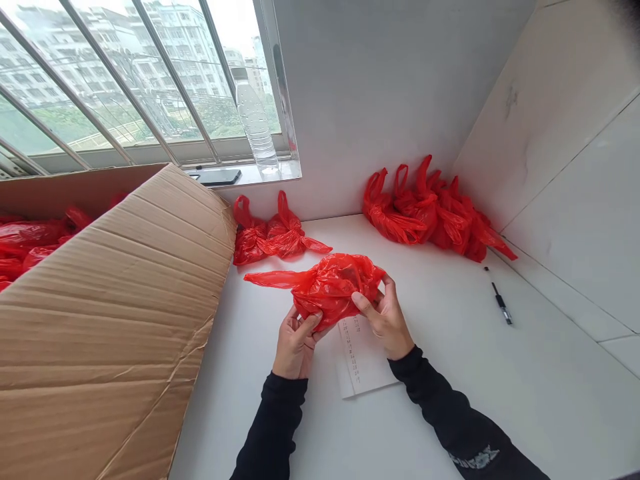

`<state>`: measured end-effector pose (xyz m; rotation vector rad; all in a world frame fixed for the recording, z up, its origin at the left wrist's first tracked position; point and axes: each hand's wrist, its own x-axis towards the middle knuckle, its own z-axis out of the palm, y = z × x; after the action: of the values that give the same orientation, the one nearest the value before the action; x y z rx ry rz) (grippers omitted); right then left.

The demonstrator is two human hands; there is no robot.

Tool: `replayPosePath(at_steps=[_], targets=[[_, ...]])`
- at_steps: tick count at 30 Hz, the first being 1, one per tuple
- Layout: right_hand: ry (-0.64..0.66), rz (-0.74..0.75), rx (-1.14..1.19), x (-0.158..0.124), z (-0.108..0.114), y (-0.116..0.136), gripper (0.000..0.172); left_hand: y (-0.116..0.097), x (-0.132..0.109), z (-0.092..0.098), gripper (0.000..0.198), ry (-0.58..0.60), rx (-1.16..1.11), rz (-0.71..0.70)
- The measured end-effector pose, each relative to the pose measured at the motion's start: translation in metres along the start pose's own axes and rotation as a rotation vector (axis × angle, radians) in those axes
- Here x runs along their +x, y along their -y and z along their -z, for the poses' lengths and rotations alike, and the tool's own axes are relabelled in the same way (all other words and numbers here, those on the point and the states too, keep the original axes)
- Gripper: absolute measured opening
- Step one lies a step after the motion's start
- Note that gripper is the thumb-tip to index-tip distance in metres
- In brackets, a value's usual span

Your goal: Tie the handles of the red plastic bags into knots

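Evidently, the left hand [300,343] and right hand [387,319] both grip a tied red plastic carrier bag [334,288] between them, partly hiding a sheet of handwritten numbers [373,373] below. Its thin film could tear if either grip pinches or pulls too hard; the bag's long axis runs roughly left to right, its slender tail [270,279] pointing leftward past the left hand. Beyond the hands, the tabletop [450,360] bears two tied red bags [286,235] ahead-left and a red bag heap [425,208] ahead-right.
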<state>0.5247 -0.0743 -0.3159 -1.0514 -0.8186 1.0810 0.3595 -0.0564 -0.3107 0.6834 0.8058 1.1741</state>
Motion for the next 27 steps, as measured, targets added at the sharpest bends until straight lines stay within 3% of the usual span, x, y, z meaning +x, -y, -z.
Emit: replayPosePath(at_steps=[2, 4, 7, 10, 13, 15, 19, 24, 27], targets=[[-0.086, 0.058, -0.157, -0.001, 0.003, -0.001, 0.082, 0.0, 0.001, 0.002, 0.053, -0.021, -0.017, -0.016], [-0.131, 0.201, -0.34, -0.003, 0.005, -0.001, 0.08, -0.001, 0.002, 0.002, 0.053, -0.033, -0.04, -0.038], [0.015, 0.432, -0.594, -0.008, 0.003, 0.001, 0.066, -0.003, -0.001, -0.001, 0.05, -0.012, -0.057, -0.071], [0.173, 0.487, -0.632, -0.011, 0.0, 0.002, 0.057, -0.007, -0.008, -0.008, 0.041, 0.071, -0.073, -0.082], [0.126, 0.416, -0.48, -0.009, 0.001, 0.004, 0.033, -0.009, -0.01, -0.01, 0.039, 0.188, -0.097, -0.057], [0.066, 0.319, -0.36, -0.006, 0.004, 0.005, 0.021, -0.007, -0.008, -0.007, 0.039, 0.166, -0.026, -0.102], [0.023, 0.123, -0.098, -0.001, 0.006, 0.003, 0.025, 0.0, 0.0, 0.002, 0.043, -0.067, 0.249, -0.269], [0.083, -0.076, 0.127, 0.001, 0.004, -0.004, 0.03, 0.009, 0.003, 0.003, 0.051, 0.024, 0.193, -0.096], [0.104, -0.156, 0.209, 0.001, 0.003, -0.002, 0.027, 0.011, 0.003, 0.001, 0.052, 0.009, 0.172, -0.072]])
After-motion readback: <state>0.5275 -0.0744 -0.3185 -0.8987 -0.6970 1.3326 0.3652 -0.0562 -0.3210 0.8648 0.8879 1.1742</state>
